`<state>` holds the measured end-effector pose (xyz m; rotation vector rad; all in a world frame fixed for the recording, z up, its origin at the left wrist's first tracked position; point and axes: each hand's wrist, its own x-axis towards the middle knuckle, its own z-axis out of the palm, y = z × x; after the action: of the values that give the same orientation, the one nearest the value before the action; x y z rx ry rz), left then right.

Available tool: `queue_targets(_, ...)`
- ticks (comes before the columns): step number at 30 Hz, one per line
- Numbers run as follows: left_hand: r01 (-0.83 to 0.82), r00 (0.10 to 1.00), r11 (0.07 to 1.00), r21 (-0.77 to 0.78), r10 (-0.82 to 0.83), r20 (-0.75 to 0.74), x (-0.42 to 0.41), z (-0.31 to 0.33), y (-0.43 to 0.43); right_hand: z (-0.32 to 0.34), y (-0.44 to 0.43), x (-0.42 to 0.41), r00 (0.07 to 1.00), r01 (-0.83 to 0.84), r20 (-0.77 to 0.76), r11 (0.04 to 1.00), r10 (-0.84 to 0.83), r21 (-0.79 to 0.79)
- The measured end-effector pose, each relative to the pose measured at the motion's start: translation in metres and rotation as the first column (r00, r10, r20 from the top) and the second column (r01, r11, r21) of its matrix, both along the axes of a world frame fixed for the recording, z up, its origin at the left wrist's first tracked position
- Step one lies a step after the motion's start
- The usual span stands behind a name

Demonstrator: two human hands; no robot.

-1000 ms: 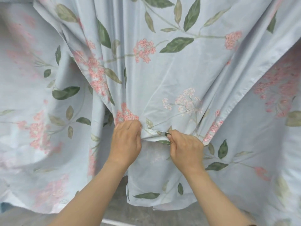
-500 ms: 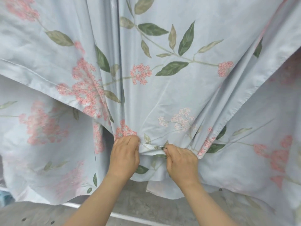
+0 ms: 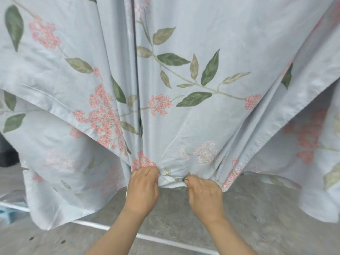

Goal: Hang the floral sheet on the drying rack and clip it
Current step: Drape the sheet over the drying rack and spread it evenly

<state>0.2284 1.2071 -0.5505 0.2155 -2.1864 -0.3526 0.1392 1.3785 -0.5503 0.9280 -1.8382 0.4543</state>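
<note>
The floral sheet (image 3: 184, 122), pale blue with pink flower clusters and green leaves, hangs in front of me and fills most of the view. Its front layer fans out in folds from a gathered lower hem. My left hand (image 3: 142, 188) is shut on that hem at the bottom centre. My right hand (image 3: 204, 192) is shut on the same hem a short way to the right, with a taut strip of hem (image 3: 173, 176) between the two. A back layer of the sheet hangs behind. The top of the drying rack and any clips are out of view.
A white bar (image 3: 147, 236) runs low across the grey concrete floor (image 3: 257, 218) under the sheet. Something dark (image 3: 7, 153) stands at the left edge behind the cloth. A bit of blue (image 3: 7, 212) shows at lower left.
Both hands have kept their grip on the hem and sit lower in view. More of the front layer's spread edges, the floor and the white bar show now.
</note>
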Motion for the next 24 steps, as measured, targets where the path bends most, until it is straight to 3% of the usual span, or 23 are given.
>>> queue_targets(18, 0.026, 0.999, 1.0, -0.005, -0.025, 0.037, 0.001, -0.01, -0.004, -0.01, 0.001, 0.003, 0.995, -0.025, 0.096, 0.999, 0.022, 0.028)
queue_targets(24, 0.089, 0.994, 0.994, -0.067, -0.085, 0.068, -0.016, -0.005, -0.022, -0.006, -0.007, -0.031, 0.988, -0.068, 0.142, 0.996, 0.06, 0.052)
